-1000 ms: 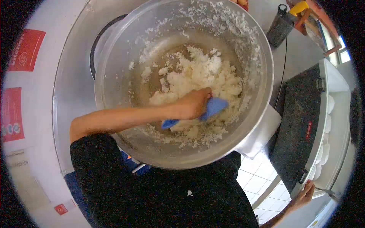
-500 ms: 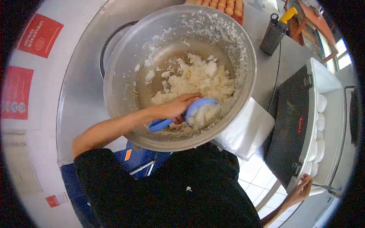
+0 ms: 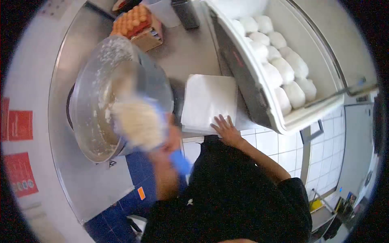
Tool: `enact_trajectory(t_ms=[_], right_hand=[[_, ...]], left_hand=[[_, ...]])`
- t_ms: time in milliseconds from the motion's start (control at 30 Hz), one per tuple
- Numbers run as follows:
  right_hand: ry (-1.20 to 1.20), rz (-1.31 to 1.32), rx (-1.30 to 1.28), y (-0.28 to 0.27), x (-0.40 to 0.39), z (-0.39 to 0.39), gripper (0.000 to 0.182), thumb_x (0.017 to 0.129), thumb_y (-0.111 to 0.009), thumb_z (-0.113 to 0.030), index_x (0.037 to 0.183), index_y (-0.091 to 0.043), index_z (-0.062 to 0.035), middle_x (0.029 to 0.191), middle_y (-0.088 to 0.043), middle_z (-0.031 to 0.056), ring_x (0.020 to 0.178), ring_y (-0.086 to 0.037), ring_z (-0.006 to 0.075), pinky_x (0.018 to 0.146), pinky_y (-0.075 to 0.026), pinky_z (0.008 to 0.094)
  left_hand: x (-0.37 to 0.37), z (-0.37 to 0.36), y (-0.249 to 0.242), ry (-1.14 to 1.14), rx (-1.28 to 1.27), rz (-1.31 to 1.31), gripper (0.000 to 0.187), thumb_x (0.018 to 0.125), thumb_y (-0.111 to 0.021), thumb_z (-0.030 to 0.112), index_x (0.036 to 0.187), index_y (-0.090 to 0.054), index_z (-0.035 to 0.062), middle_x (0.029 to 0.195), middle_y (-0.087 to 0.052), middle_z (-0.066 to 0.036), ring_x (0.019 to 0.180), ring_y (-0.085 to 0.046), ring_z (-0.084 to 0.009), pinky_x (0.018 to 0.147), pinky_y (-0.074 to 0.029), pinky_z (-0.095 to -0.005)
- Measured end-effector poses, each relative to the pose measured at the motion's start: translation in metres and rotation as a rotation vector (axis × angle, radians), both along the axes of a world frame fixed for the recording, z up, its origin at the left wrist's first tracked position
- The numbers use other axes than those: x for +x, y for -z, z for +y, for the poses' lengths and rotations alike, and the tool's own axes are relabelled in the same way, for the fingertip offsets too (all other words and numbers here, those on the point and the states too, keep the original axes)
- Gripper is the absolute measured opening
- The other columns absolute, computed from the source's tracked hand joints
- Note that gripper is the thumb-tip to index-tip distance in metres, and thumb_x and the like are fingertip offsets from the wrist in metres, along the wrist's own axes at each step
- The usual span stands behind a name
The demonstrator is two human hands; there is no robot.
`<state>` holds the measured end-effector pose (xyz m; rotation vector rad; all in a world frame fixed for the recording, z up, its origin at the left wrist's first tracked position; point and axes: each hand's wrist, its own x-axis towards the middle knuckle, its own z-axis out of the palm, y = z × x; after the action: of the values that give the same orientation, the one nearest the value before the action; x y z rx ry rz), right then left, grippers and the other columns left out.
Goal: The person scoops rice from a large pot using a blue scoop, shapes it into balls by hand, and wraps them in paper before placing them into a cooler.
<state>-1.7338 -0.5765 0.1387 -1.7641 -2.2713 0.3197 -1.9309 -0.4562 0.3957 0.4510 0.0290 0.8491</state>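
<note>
My left hand (image 3: pixel 171 139), blurred by motion, grips the blue handle of a scoop (image 3: pixel 178 160) heaped with white rice (image 3: pixel 137 121). The loaded scoop is lifted over the near rim of a big metal bowl (image 3: pixel 95 81) smeared with rice. Fingers spread, my right hand (image 3: pixel 225 129) rests flat on the near edge of a stack of white paper sheets (image 3: pixel 208 99) on the steel counter. To the right stands an open white cooler box (image 3: pixel 310 111) holding several white rice balls (image 3: pixel 283 67).
A tray of brown eggs (image 3: pixel 133 20) and a dark metal grater (image 3: pixel 185 12) stand at the back of the steel counter (image 3: pixel 186 50). White floor tiles (image 3: pixel 283 150) show below the counter's edge. Red posters (image 3: pixel 18 125) hang at the left.
The view swung right. My left hand lifted the scoop, full of rice, out of the bowl. My right hand left the cooler's edge and now lies on the paper stack.
</note>
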Motion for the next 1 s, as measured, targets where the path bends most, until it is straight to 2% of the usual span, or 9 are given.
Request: enact_trajectory(t_ms=[133, 267, 367, 400, 467, 500, 733, 933, 1000], right_hand=[[-0.077, 0.048, -0.026, 0.033, 0.005, -0.021, 0.059, 0.083, -0.057, -0.019, 0.138, -0.044, -0.0064, 0.152, -0.031, 0.0108, 0.145, -0.020, 0.0278, 0.118, -0.015, 0.0516], [-0.071, 0.279, 0.021, 0.037, 0.015, -0.035, 0.052, 0.083, -0.055, -0.012, 0.134, -0.049, -0.0038, 0.146, -0.040, 0.0119, 0.142, -0.027, 0.0270, 0.119, -0.017, 0.0463], [-0.022, 0.356, 0.071, 0.044, 0.009, -0.039, 0.048, 0.083, -0.055, -0.010, 0.130, -0.052, -0.0025, 0.143, -0.044, 0.0122, 0.140, -0.031, 0.0276, 0.119, -0.019, 0.0455], [0.004, 0.351, 0.116, 0.046, 0.007, -0.038, 0.047, 0.083, -0.056, -0.010, 0.129, -0.053, -0.0023, 0.142, -0.045, 0.0122, 0.140, -0.032, 0.0279, 0.119, -0.019, 0.0457], [0.008, 0.367, 0.121, 0.049, 0.007, -0.039, 0.045, 0.083, -0.057, -0.009, 0.127, -0.054, -0.0025, 0.140, -0.047, 0.0122, 0.138, -0.034, 0.0277, 0.118, -0.022, 0.0457], [0.015, 0.371, 0.129, 0.048, 0.006, -0.040, 0.043, 0.083, -0.058, -0.008, 0.125, -0.056, -0.0028, 0.139, -0.049, 0.0121, 0.137, -0.037, 0.0275, 0.117, -0.024, 0.0457], [0.071, 0.460, 0.089, 0.053, 0.005, -0.038, 0.047, 0.076, -0.061, -0.003, 0.123, -0.057, -0.0035, 0.137, -0.051, 0.0102, 0.136, -0.038, 0.0256, 0.117, -0.025, 0.0454], [0.012, 0.428, 0.077, 0.037, 0.010, -0.038, 0.049, 0.072, -0.061, -0.002, 0.121, -0.059, -0.0021, 0.137, -0.052, 0.0120, 0.136, -0.039, 0.0270, 0.116, -0.028, 0.0431], [0.024, 0.424, 0.086, 0.036, 0.012, -0.036, 0.045, 0.075, -0.061, -0.002, 0.119, -0.060, -0.0015, 0.135, -0.053, 0.0125, 0.135, -0.040, 0.0278, 0.115, -0.030, 0.0426]], left_hand=[[0.073, -0.037, 0.174, -0.054, -0.635, 0.279, 0.045, 0.098, -0.043, 0.043, 0.105, -0.051, -0.0007, 0.062, -0.043, 0.000, 0.042, -0.033, -0.0078, 0.037, -0.030, -0.0233], [0.089, -0.047, 0.222, -0.353, -0.603, 0.744, 0.041, 0.100, -0.042, 0.039, 0.115, -0.051, 0.0020, 0.074, -0.050, -0.004, 0.047, -0.036, -0.0076, 0.039, -0.032, -0.0227], [0.106, -0.050, 0.190, -1.067, 0.606, 1.577, 0.044, 0.094, -0.057, 0.033, 0.126, -0.045, 0.0053, 0.114, -0.060, -0.019, 0.103, -0.060, -0.0301, 0.081, -0.050, -0.0397], [0.102, -0.048, 0.204, -1.066, 0.609, 1.588, 0.044, 0.094, -0.057, 0.033, 0.126, -0.045, 0.0053, 0.114, -0.060, -0.019, 0.103, -0.060, -0.0301, 0.081, -0.050, -0.0397], [0.093, -0.043, 0.227, -0.685, 1.144, 1.907, 0.053, 0.089, -0.063, 0.035, 0.131, -0.044, 0.0103, 0.116, -0.059, -0.025, 0.101, -0.062, -0.0361, 0.081, -0.050, -0.0436], [0.095, -0.044, 0.228, -0.511, 0.909, 1.911, 0.060, 0.086, -0.065, 0.040, 0.135, -0.041, 0.0160, 0.104, -0.064, -0.027, 0.090, -0.065, -0.0429, 0.076, -0.051, -0.0489], [0.105, -0.022, 0.211, -0.110, 0.979, 2.207, 0.063, 0.086, -0.062, 0.046, 0.137, -0.037, 0.0188, 0.081, -0.067, -0.025, 0.077, -0.066, -0.0456, 0.070, -0.051, -0.0539], [0.091, -0.015, 0.234, -0.246, 0.959, 2.081, 0.063, 0.084, -0.065, 0.044, 0.136, -0.039, 0.0192, 0.084, -0.068, -0.024, 0.078, -0.065, -0.0460, 0.069, -0.050, -0.0537], [0.079, -0.017, 0.241, -0.502, 0.951, 1.809, 0.057, 0.084, -0.068, 0.038, 0.133, -0.045, 0.0177, 0.096, -0.068, -0.022, 0.086, -0.065, -0.0443, 0.074, -0.051, -0.0504]])
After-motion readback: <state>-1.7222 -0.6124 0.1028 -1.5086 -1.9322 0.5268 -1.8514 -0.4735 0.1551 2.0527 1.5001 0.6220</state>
